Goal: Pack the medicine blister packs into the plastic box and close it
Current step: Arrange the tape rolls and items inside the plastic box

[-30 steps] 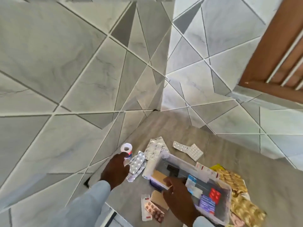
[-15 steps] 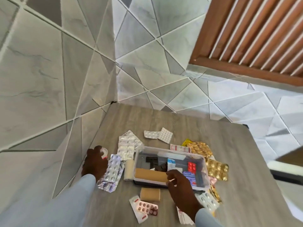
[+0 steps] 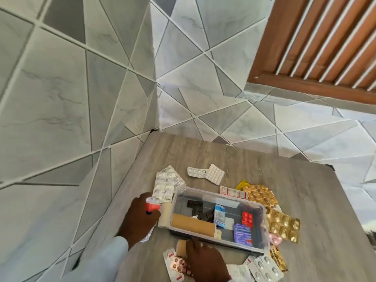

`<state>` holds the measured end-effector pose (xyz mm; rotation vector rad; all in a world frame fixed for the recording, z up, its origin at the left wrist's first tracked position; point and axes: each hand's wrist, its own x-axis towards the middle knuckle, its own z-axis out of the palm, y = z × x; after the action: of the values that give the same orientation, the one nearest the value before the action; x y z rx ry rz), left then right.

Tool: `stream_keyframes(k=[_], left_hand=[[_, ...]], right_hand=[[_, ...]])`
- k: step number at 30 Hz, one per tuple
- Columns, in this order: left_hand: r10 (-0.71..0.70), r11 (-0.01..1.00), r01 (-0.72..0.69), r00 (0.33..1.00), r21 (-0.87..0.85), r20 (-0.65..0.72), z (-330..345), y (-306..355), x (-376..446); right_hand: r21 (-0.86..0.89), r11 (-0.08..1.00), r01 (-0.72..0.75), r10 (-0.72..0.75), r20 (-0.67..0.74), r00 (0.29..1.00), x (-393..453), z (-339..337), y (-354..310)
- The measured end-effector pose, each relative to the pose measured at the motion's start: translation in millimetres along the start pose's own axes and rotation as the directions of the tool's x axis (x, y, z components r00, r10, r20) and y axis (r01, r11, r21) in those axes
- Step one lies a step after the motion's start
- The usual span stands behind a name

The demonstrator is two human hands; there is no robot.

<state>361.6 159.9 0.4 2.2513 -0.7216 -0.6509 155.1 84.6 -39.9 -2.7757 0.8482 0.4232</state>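
Left hand (image 3: 140,217) gripping tube (image 3: 151,206) beside box (image 3: 262,244). Right hand (image 3: 205,261) pressing roll (image 3: 181,247), fingers curled, grasp unclear. Packs (image 3: 282,225) lying scattered around box. Risk: sleeve sweeping packs off table (image 3: 305,200); overfilling blocking lid.

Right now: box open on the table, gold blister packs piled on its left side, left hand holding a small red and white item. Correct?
One thing is off. In the head view the gold blister packs lie on the right side of the box, not the left. The box is open on the table, and the left hand does hold a small red and white item.
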Motion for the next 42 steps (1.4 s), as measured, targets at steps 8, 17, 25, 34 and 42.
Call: stream_keyframes(k=[8,17,25,34,42], left_hand=[[-0.003,0.998,0.000,0.998,-0.056,-0.059,-10.9,17.1,-6.5],[0.172,0.984,-0.163,0.976,-0.072,0.137,5.5,58.4,26.3],[0.253,0.901,-0.347,0.907,0.260,0.336,44.0,84.1,56.7],[0.373,0.639,-0.586,0.803,0.498,0.465,37.6,64.8,71.4],[0.604,0.622,-0.669,0.740,0.406,0.296,28.4,45.1,70.0]], right_hand=[[-0.112,0.993,-0.040,0.019,-0.180,0.984,16.8,16.3,-1.5],[0.402,0.894,-0.198,0.194,0.051,0.980,9.8,-38.2,8.3],[0.677,0.549,-0.491,0.609,0.078,0.789,75.1,-64.5,31.1],[0.622,0.575,-0.532,0.520,0.224,0.824,95.9,-57.0,29.4],[0.578,0.652,-0.490,0.484,0.180,0.856,96.8,-55.9,31.2]])
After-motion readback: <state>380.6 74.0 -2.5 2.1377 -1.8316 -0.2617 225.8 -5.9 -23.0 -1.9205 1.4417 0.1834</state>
